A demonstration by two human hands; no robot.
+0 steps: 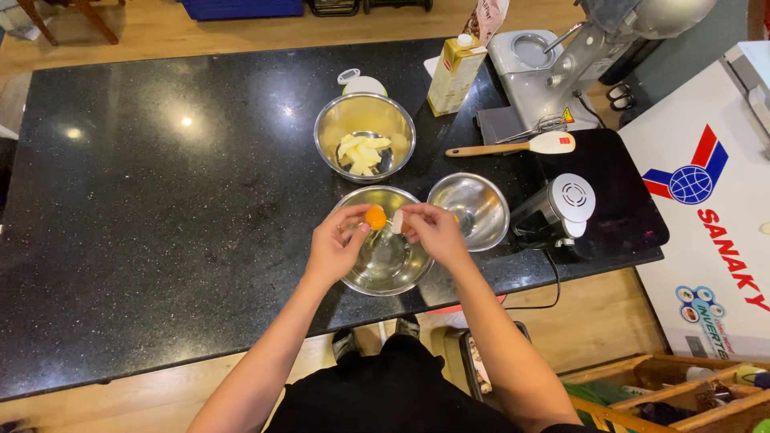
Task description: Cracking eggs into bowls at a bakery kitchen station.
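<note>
Hands over steel bowl [385, 265] at near edge of black desk [160, 200]. Left hand [337, 244] grip closed on eggshell half with orange yolk [376, 216] sitting in it; right hand [433, 231] grip pinched the other shell half [397, 221], touching the first. Both shells held just above the bowl, clear liquid inside it. Second steel bowl [473, 210], looked empty, just beside on the right. Third bowl [365, 136] farther back, toward desk middle, held pale butter slices [362, 154]. Wooden-handled spatula [513, 147] and wire whisk [533, 128] lay near right edge. Yellow carton [455, 74] stood at far edge beside stand mixer [577, 64]. Small black-and-white appliance [557, 210] sat near the right near corner.
</note>
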